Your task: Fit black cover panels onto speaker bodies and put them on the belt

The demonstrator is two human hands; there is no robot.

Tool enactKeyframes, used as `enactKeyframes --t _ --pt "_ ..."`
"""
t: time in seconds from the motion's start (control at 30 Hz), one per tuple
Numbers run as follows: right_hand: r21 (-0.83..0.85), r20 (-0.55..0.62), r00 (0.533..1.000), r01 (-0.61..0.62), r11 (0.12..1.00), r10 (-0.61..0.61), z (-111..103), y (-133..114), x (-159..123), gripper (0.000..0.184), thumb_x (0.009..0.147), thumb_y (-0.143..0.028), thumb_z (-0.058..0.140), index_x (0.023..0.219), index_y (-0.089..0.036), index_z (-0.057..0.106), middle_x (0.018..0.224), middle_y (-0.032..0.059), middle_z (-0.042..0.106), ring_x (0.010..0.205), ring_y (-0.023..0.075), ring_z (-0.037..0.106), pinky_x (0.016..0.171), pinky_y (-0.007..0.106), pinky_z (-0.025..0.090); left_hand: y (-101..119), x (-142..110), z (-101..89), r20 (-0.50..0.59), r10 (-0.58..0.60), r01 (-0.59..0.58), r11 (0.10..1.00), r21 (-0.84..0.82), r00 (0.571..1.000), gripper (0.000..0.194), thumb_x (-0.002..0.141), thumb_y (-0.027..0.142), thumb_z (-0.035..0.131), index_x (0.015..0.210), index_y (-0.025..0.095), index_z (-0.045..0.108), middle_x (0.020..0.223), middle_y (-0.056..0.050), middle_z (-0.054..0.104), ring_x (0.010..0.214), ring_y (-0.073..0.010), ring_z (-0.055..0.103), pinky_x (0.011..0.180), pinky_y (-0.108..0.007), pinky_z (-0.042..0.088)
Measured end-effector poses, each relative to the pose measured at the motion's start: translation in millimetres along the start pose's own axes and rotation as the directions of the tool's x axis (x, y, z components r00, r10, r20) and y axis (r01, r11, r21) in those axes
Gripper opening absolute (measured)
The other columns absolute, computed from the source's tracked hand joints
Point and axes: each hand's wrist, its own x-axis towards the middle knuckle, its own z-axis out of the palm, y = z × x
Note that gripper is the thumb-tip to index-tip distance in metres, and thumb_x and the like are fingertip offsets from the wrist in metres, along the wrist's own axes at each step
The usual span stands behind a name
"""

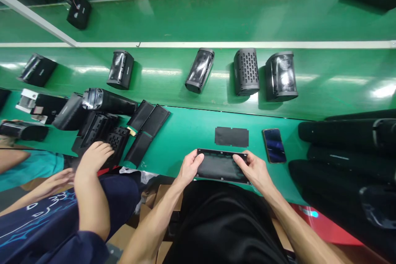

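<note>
Between my two hands is a black rectangular plastic panel [221, 167] with small screw holes along its rim. My left hand [189, 168] grips its left end, thumb on top. My right hand [254, 172] holds the right end the same way, its thumb over the upper right corner. The panel is held at the table's near edge, above my lap. Just beyond it, a flat black sheet [232, 136] with notched edges lies on the green table [185, 140]. A smartphone [274, 145] with a dark screen lies right of the sheet.
Several black speakers [246, 71] stand on the green conveyor belt [161, 74] beyond the table. More black panels [145, 130] and speaker housings [95, 128] lie to the left, near a co-worker's hand [95, 156]. Large black covered pieces [340, 156] crowd the right side.
</note>
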Motion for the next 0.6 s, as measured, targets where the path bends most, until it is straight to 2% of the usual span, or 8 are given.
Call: enactKeyframes --t 0.07,0.13,0.2,0.27,0.33,0.43,0.6 --pt "-0.008 -0.052 0.998 0.023 1.0 -0.024 -1.5 -3.4 2.4 0.053 0.085 -0.069 0.066 0.109 -0.022 0.068 0.083 0.0057 0.073 0.073 0.0245 0.066 0.066 0.035 0.052 -2.3 1.5 -0.1 0.002 -0.002 0.002 1.0 -0.016 1.0 0.06 0.091 0.062 0.066 0.127 0.013 0.07 0.111 -0.011 0.077 0.099 -0.0256 0.07 0.089 -0.034 0.054" --pt "0.003 -0.095 0.988 0.126 0.992 -0.125 -3.4 -8.7 5.3 0.059 0.084 -0.062 0.071 0.127 -0.021 0.064 0.108 0.012 0.075 0.093 0.0288 0.07 0.078 0.039 0.056 -4.3 2.4 -0.6 -0.001 -0.01 0.01 1.0 -0.02 1.0 0.061 0.091 0.062 0.066 0.128 0.014 0.069 0.111 -0.011 0.078 0.1 -0.0258 0.07 0.089 -0.034 0.054" --pt "0.003 -0.074 0.962 0.262 0.965 -0.262 -4.0 -15.1 8.5 0.053 0.087 -0.054 0.071 0.129 -0.022 0.065 0.118 0.0132 0.073 0.104 0.0298 0.07 0.089 0.042 0.055 -5.1 2.9 -0.6 0.004 -0.019 0.019 0.999 -0.027 1.0 0.06 0.091 0.061 0.067 0.128 0.013 0.069 0.111 -0.011 0.078 0.099 -0.0252 0.07 0.088 -0.034 0.054" --pt "-0.019 -0.02 0.942 0.335 0.942 -0.335 -2.2 -21.0 11.6 0.035 0.091 -0.048 0.068 0.116 -0.024 0.072 0.109 0.0106 0.075 0.099 0.0288 0.071 0.092 0.042 0.054 -4.2 3.4 0.5 0.014 -0.018 0.018 0.999 -0.035 1.0 0.058 0.092 0.059 0.067 0.127 0.013 0.069 0.111 -0.011 0.077 0.098 -0.0245 0.07 0.088 -0.034 0.054" --pt "-0.038 -0.004 0.946 0.324 0.945 -0.325 1.7 -24.8 14.2 0.025 0.093 -0.047 0.065 0.098 -0.025 0.075 0.096 0.0081 0.077 0.09 0.0277 0.072 0.086 0.041 0.054 -2.3 4.1 2.4 0.01 -0.005 0.005 0.999 -0.032 1.0 0.056 0.092 0.059 0.067 0.125 0.013 0.07 0.112 -0.01 0.077 0.099 -0.0245 0.07 0.09 -0.034 0.054" --pt "-0.063 -0.035 0.959 0.279 0.958 -0.281 7.9 -26.3 16.0 0.026 0.093 -0.048 0.064 0.085 -0.025 0.073 0.086 0.0068 0.076 0.081 0.0272 0.071 0.077 0.039 0.052 0.7 5.1 4.6 -0.01 0.011 -0.011 1.0 -0.019 1.0 0.056 0.091 0.06 0.068 0.123 0.014 0.072 0.115 -0.01 0.076 0.103 -0.0254 0.069 0.094 -0.034 0.053" --pt "-0.052 -0.026 0.949 0.312 0.949 -0.313 9.2 -25.3 12.9 0.025 0.094 -0.044 0.062 0.085 -0.023 0.072 0.083 0.0064 0.074 0.079 0.0255 0.07 0.077 0.037 0.051 1.7 4.6 4.1 -0.003 -0.018 0.018 1.0 -0.021 1.0 0.058 0.091 0.061 0.067 0.124 0.014 0.071 0.113 -0.01 0.077 0.101 -0.0247 0.068 0.09 -0.033 0.054"
